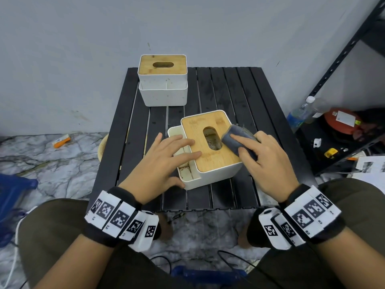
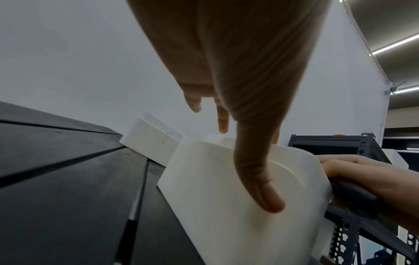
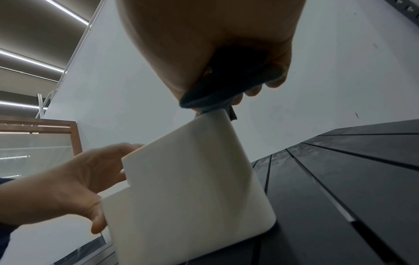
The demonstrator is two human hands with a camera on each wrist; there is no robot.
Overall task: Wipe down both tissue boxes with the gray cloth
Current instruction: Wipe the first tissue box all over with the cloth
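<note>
So the near box [image 1: 210,151] sits about mid-table, turned at an angle on the black slatted table [image 1: 229,90], white body with a bamboo lid and an oval slot. It has a lower side compartment on its left, and that part looks grubby inside.

Left hand [image 1: 160,163] lies across that left side with the fingers pretty much straight: fingertips resting on the lid's left edge, thumb down against the near white wall. It's steadying the box, not wrapped round anything. The left wrist view shows the thumb [image 2: 260,179] flat on the white side.

Right hand [image 1: 264,161] has the cloth [image 1: 239,138] bunched up under it, fingers curled over the cloth and pressing it onto the right part of the lid, just beside the slot. From the right wrist cam you can see the cloth [image 3: 217,93] gripped in the palm, touching the box's top edge.

The far box [image 1: 163,80] is at the back left of the table, well apart from both hands, same white-and-bamboo look, lid on.

Off to the right there's a rack [image 1: 343,59] with a bottle [image 1: 300,113] and some junk on the floor.
</note>
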